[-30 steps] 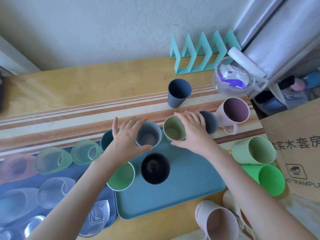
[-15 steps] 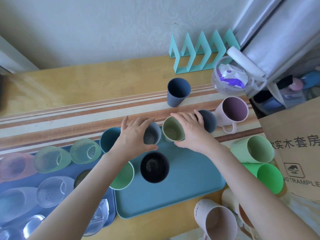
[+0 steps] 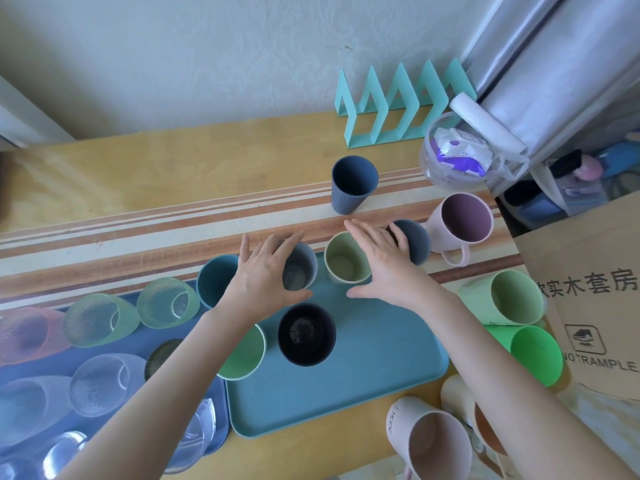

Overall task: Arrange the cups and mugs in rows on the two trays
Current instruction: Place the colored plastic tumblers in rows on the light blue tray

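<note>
A teal tray [image 3: 381,358] lies in the middle, with a dark blue tray [image 3: 138,344] of several glasses to its left. Along the teal tray's far edge stand a teal cup [image 3: 216,278], a grey-blue cup [image 3: 299,271], a pale green cup [image 3: 346,263] and a dark grey cup [image 3: 417,242]. Closer in stand a black cup [image 3: 306,336] and a green cup [image 3: 242,355]. My left hand [image 3: 263,275] wraps the grey-blue cup, fingers on its far rim and thumb on the near side. My right hand [image 3: 381,261] lies spread against the pale green cup, fingertips over the dark grey cup.
Off the trays are a ribbed dark blue cup [image 3: 353,188], a pink mug [image 3: 460,223], two green cups on their sides [image 3: 505,296] [image 3: 530,351] and a beige mug [image 3: 433,441]. A teal rack [image 3: 391,109], a clear container [image 3: 457,154] and a cardboard box [image 3: 595,296] crowd the right.
My left hand has slid right and further over the grey-blue cup, covering more of its rim. My right hand has barely moved.
</note>
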